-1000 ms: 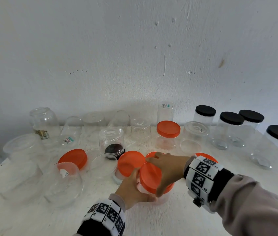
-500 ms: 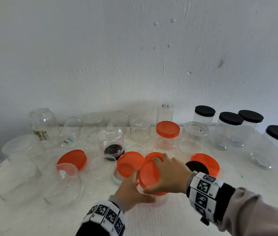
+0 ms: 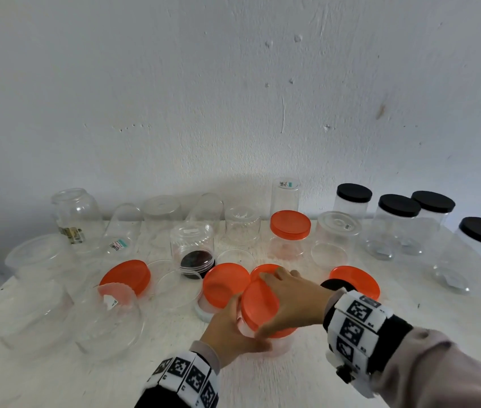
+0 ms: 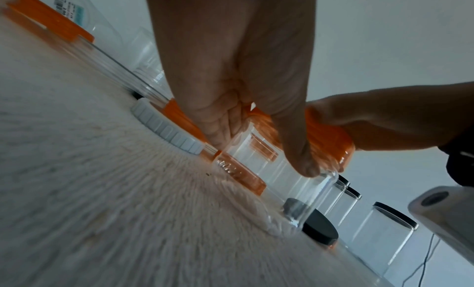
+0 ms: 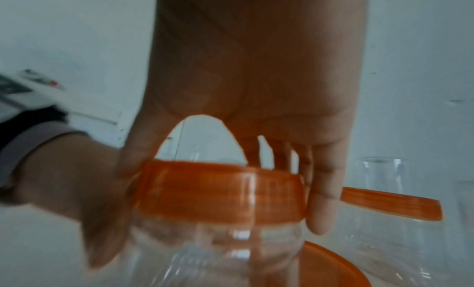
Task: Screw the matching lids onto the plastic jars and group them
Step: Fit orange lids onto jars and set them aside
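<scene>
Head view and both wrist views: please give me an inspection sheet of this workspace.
Surface: white table, rough, scuffed.
Job's things: clear jar under orange lid; four black-lidded jars grouped at right; loose orange lids.
Clutter: many uncapped clear jars at left; one white ribbed lid.
Grips: left hand holds the jar; right hand grips the lid.
Cables: thin dark cable.
Surroundings: white wall.

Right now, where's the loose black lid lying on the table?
In the head view the black lid lies flat on the white table, right of centre, just behind the right hand wrist and overlapped by a loose orange lid.
</scene>
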`<state>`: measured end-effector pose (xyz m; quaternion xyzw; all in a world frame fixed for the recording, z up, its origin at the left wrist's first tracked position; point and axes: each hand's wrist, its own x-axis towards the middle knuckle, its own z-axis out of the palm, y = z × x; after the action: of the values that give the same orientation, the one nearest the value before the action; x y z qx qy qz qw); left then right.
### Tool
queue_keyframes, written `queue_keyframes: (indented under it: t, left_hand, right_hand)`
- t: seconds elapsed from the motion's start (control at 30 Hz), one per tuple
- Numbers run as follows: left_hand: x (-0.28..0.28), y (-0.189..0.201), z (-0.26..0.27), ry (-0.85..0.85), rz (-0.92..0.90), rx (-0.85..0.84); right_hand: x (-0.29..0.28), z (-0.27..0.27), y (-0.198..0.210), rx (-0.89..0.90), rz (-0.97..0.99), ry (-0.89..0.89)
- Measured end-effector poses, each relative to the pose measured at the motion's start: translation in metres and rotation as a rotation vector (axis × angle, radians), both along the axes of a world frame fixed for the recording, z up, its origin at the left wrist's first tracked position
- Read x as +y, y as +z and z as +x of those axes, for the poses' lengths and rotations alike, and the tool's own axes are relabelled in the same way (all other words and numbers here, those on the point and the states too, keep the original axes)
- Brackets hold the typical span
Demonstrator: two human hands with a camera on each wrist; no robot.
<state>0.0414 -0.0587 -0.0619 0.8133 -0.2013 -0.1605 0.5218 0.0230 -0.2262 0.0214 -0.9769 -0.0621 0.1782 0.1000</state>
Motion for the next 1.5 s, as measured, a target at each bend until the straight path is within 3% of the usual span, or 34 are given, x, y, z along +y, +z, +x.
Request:
queue_keyframes:
  t: [0.1,0.27,0.97,1.2,1.5]
  left_hand:
    - [0.000,0.000,0.001,-0.008,0.027,-0.018]
    - [-0.001,-0.001,0.000,-0.002,0.020,-0.019]
    - [0.002,0.004,-0.001,-0.046,0.071,-0.004]
    - [0.002,0.006,-0.003,-0.042,0.085,-0.036]
    - [0.001,0.005,-0.006,-0.030,0.046,-0.013]
  right_hand:
    - [-0.004,0.007,0.006,0.056,-0.014,0.082]
    - [-0.006,0.007,0.000,-0.057,-0.062,0.125]
    - [0.000,-0.013,-0.013,-0.218,-0.109,0.016]
    - [-0.013,-0.013,-0.018,-0.032,0.115,0.103]
    - [-0.023,-0.013,-0.031,-0.114,0.217,0.114]
